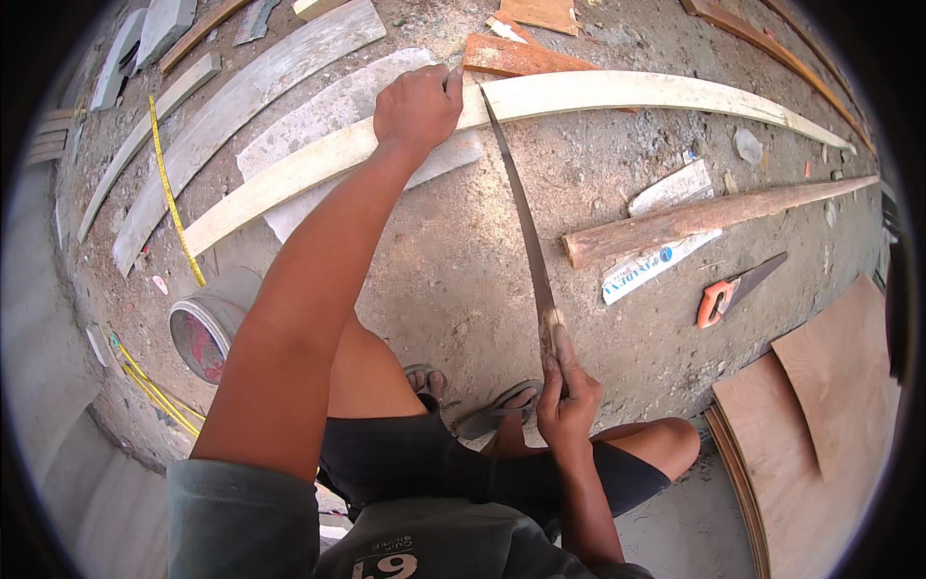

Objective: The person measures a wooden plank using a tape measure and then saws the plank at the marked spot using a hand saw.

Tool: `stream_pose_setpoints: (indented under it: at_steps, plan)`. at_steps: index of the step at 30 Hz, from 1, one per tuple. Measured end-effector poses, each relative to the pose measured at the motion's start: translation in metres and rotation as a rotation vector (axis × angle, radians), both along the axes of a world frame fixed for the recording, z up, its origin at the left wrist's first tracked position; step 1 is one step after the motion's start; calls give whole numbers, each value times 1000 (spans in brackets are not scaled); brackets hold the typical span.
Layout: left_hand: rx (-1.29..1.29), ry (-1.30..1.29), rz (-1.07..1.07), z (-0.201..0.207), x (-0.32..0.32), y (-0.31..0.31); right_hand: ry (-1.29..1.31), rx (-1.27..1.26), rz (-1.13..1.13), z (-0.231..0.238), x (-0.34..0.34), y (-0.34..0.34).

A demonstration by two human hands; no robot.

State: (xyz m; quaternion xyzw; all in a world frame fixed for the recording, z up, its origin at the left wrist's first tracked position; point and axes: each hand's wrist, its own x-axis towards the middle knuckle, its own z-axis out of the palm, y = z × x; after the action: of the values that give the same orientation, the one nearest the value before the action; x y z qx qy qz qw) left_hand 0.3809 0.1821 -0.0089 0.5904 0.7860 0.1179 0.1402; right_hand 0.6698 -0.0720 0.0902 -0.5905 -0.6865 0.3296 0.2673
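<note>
A long pale wooden plank (598, 92) lies across the far side of the view, looking bowed in the wide picture. My left hand (417, 108) is closed over it, fingers wrapped around its far edge. In my right hand (567, 394) is the handle end of a handsaw (521, 217), its long blade pointing away from me. The blade's far end meets the plank just right of my left hand; whether it has cut into the wood I cannot make out. Pale sawdust is scattered on the ground around that spot.
An orange-handled saw (716, 301) and a rough wooden post (704, 217) lie to the right. Plywood sheets (772, 434) are stacked at lower right. A bucket (207, 328) and yellow tape measure (164, 174) are left, near grey boards (260, 106). A reddish board (521, 56) sits beyond the plank.
</note>
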Motion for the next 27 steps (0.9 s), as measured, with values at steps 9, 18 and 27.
stream_pose_setpoints:
  at_steps: [9, 18, 27]
  plan:
    - [-153, -58, 3, -5, 17, -21, -5, -218, -15, -28, -69, 114]
    - [-89, -57, 12, 6, 18, 9, 52, -42, -8, -41, -66, 133]
    - [-15, -23, 27, -3, 1, -4, 38, 1, 12, -20, -18, 28]
